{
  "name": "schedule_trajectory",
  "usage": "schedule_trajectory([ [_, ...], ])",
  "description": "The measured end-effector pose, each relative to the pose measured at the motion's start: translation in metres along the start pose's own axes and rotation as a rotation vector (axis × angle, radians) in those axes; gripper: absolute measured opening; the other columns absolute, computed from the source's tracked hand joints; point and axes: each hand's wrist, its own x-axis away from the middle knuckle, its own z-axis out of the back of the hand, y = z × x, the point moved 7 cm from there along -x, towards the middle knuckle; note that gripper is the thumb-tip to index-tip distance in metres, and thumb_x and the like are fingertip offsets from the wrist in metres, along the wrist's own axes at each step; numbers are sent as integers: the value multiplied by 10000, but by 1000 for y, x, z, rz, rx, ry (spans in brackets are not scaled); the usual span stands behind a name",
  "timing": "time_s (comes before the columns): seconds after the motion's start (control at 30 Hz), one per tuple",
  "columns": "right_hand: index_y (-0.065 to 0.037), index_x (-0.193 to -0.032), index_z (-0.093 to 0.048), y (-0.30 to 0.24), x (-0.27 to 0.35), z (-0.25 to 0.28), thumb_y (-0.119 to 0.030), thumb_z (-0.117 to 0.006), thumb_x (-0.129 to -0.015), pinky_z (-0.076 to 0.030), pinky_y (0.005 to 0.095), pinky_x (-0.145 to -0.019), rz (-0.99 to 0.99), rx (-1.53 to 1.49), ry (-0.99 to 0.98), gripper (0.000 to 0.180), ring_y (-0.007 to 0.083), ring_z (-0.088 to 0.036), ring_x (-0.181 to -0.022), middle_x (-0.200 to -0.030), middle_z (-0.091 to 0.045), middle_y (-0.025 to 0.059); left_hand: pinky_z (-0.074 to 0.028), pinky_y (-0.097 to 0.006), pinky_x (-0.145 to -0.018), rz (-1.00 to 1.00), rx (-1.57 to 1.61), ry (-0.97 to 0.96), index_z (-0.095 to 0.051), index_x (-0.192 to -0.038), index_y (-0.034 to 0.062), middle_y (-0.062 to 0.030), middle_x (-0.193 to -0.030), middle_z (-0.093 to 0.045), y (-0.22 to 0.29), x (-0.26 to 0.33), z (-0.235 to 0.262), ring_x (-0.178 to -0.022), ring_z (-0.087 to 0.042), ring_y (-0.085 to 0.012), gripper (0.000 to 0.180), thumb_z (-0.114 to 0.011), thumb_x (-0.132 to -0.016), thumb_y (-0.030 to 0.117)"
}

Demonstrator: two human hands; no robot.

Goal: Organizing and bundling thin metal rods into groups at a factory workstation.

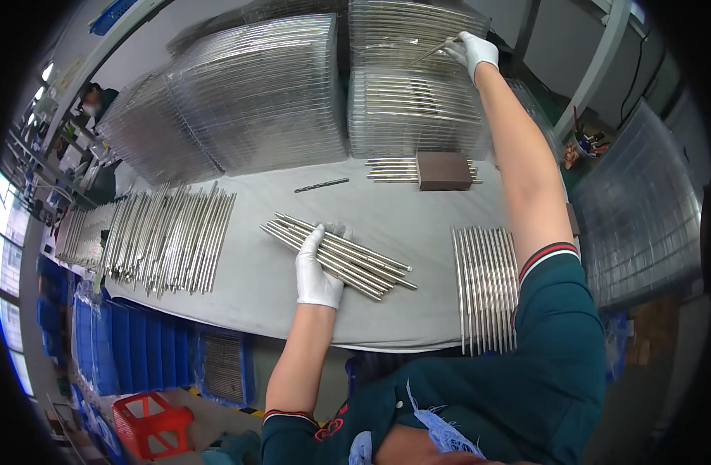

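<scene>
bench with metal rods, seen from above; the dial is centred on the held bundle, with twelve at the top. the left hand [318, 271], in a white glove, is closed around a bundle of metal rods [363, 267], raised at a slant over the grey tabletop [293, 319]. the right hand [475, 53], also gloved, reaches to one o'clock; its fingers appear pinched on a single slim rod [431, 51], before a tall stack of clear trays [414, 116]. whether that rod touches the tray behind it cannot be told. a larger stack of trays [266, 101] stands at eleven o'clock. loose rods [169, 242] lie side by side at nine o'clock, and a smaller row of rods [483, 287] between three and four. near two o'clock, a brown block [445, 171] sits across more rods, their ends showing on both sides; a spiral drill bit [321, 185] lies just short of twelve. progress, as judged from the layout: the work seems partway. many rods appear to be in the stacked trays, while the bundle and both loose rows remain outside them; which rods are finished cannot be told.
</scene>
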Motion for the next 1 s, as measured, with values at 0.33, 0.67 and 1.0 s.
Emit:
schedule_trajectory([
  [0.33,107,-1043,-472,-7,20,16,-54,-461,-885,-585,385,-678,37,-259,98,226,354,-630,-868,-1016,-556,245,-481,-416,-887,5,16,-34,-526,-877,20,-96,-880,-559,-2,-4,1,-884,-569,-226,73,-556,-833,70],
  [0.67,3,-1194,-400,43,23,28,-131,-363,-952,-517,444,-835,-313,-110,92,279,385,-541,-1059,-1162,-514,251,-482,-429,-889,-10,16,-11,-512,-907,30,-94,-898,-552,0,-1,0,-915,-561,-237,82,-545,-836,53],
  [1.0,-37,-1222,-514,-159,167,24,-313,-555,-886,-414,260,-942,608,996,-299,437,153,-536,-1075,-1166,-570,85,-477,-401,-896,18,7,-64,-505,-916,1,-115,-907,-547,-10,-9,-3,-909,-559,-240,117,-542,-850,89],
])
